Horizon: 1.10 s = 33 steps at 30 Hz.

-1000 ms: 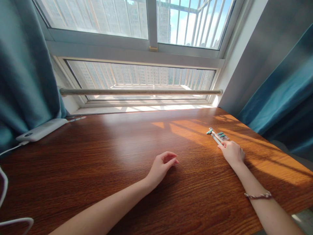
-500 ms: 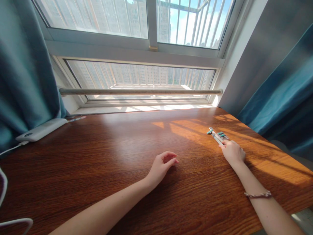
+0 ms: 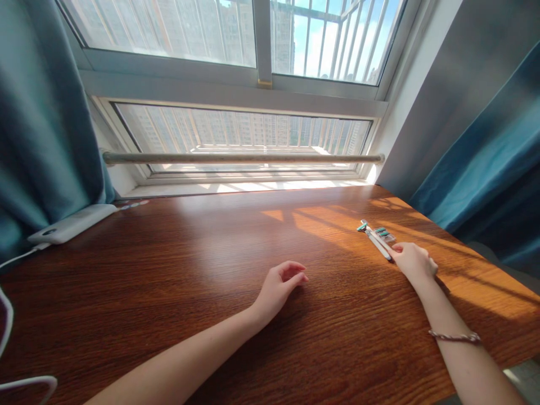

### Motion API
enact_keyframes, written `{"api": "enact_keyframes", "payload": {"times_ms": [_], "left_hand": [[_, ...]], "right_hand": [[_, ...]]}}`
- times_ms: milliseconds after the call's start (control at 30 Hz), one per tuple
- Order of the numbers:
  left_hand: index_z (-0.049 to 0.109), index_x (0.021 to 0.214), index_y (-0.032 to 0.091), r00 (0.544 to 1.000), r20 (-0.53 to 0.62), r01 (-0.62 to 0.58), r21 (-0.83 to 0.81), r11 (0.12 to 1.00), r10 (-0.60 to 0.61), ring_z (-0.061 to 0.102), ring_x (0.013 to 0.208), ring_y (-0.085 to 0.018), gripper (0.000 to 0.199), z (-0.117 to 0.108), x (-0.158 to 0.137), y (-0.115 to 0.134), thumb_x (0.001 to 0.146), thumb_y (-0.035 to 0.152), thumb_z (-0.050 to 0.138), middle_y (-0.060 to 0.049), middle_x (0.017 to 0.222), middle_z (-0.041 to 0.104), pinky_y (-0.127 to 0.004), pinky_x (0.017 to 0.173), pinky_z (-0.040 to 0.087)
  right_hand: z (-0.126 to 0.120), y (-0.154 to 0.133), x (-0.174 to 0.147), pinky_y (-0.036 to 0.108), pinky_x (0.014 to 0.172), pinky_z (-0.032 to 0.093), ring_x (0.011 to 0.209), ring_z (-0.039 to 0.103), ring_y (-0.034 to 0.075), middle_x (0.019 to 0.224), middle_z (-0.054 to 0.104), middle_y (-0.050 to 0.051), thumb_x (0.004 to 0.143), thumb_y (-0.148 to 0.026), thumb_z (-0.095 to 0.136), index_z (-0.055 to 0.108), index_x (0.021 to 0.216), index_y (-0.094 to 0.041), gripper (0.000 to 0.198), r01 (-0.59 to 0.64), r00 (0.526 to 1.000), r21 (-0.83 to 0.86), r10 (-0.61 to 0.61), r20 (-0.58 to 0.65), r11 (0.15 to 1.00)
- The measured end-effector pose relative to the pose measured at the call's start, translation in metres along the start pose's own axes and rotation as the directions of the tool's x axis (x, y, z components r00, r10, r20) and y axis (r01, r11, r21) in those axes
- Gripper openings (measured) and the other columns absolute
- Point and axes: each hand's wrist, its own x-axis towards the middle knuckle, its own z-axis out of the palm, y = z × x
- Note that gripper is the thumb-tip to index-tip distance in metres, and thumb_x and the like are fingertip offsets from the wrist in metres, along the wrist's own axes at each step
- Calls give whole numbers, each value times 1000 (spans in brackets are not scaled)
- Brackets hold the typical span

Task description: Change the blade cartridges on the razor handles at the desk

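My right hand (image 3: pixel 413 263) is on the right side of the table, its fingers closed around the lower end of a slim white handle that appears to be a second razor's. Beside that handle lies a white razor (image 3: pixel 377 243) with a green head, its handle end bare on the wood. A small clear pack of green razor cartridges (image 3: pixel 383 234) lies just behind the handles. Near the middle of the table rests my left hand (image 3: pixel 280 287), empty, with fingers loosely curved and a gap between thumb and fingertips.
The brown wooden table (image 3: pixel 202 253) reaches to the window sill, with a metal rail (image 3: pixel 244 158) across the window. A white power strip or similar device (image 3: pixel 73 224) with a cable sits at the left edge. Blue curtains (image 3: pixel 489 163) hang at both sides.
My right hand has shifted right and slightly toward me, uncovering the lower end of the razor's handle. My left hand has stayed still.
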Motion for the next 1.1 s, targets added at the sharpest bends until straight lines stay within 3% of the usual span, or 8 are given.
{"api": "enact_keyframes", "payload": {"times_ms": [233, 500, 633, 733, 800, 900, 1000, 1100], "left_hand": [[60, 85, 16, 1000, 8, -1, 1, 1000, 1, 61, 73, -16, 19, 0, 0, 1, 71, 29, 59, -4, 74, 67, -28, 72, 46], [60, 85, 15, 1000, 3, -7, 8, 1000, 7, 61, 72, -15, 20, 1, -2, 2, 71, 29, 59, -4, 74, 66, -28, 73, 46], [60, 83, 12, 1000, -25, -17, -59, 998, 16, 60, 72, -16, 21, 1, -2, 6, 72, 29, 59, -5, 72, 65, -31, 73, 47], [59, 88, 12, 998, -56, -30, -68, 997, 26, 60, 77, -17, 24, -4, -7, 12, 74, 31, 56, -7, 79, 64, -32, 73, 48], [56, 100, 15, 997, -37, -65, -79, 995, 62, 59, 86, -18, 29, -11, -16, 16, 76, 32, 55, -9, 96, 62, -33, 78, 47], [49, 116, 23, 990, 33, -134, -78, 988, 137, 51, 106, -20, 37, -23, -35, 20, 79, 31, 51, -8, 121, 51, -35, 90, 40], [45, 121, 25, 976, 95, -192, -63, 979, 197, 41, 118, -21, 39, -35, -53, 21, 83, 29, 47, -6, 129, 44, -36, 98, 33], [47, 120, 22, 956, 190, -213, -84, 974, 225, 44, 113, -23, 38, -43, -60, 19, 83, 32, 45, -9, 123, 48, -39, 96, 35]], "right_hand": [[3, -1, 2, 39, 62, 40, 82, 58, 32, 88, 65, 12, 67, -48, 50, 67, 92, -32, 34, 6, 1000, 18, -6, 19, 1000], [3, -1, -2, 41, 57, 40, 74, 58, 34, 82, 65, 15, 68, -48, 51, 70, 87, -27, 34, 77, 995, 87, -72, -65, 993], [-5, -13, -16, 45, 66, 41, 87, 55, 35, 100, 60, 17, 74, -43, 48, 65, 99, -19, 39, 174, 971, 157, -143, -191, 972], [-10, -44, -54, 38, 81, 40, 98, 52, 25, 110, 56, 10, 81, -39, 41, 56, 109, -21, 37, 356, 918, 263, -282, -280, 897], [-12, -73, -95, 34, 79, 44, 95, 53, 22, 111, 55, 9, 79, -40, 48, 51, 113, -20, 40, 597, 789, 554, -547, -279, 580], [-14, -115, -159, 34, 85, 44, 111, 46, 21, 129, 42, 8, 79, -38, 50, 34, 127, -25, 53, 522, 527, 839, -831, -176, 153], [-11, -149, -201, 38, 99, 31, 126, 27, 22, 138, 30, 7, 80, -38, 51, 31, 131, -26, 56, 421, 250, 906, -955, -163, -44], [-6, -170, -215, 40, 100, 27, 125, 29, 22, 134, 36, 9, 79, -37, 52, 36, 128, -23, 53, 364, 85, 918, -976, -199, -156]]}}
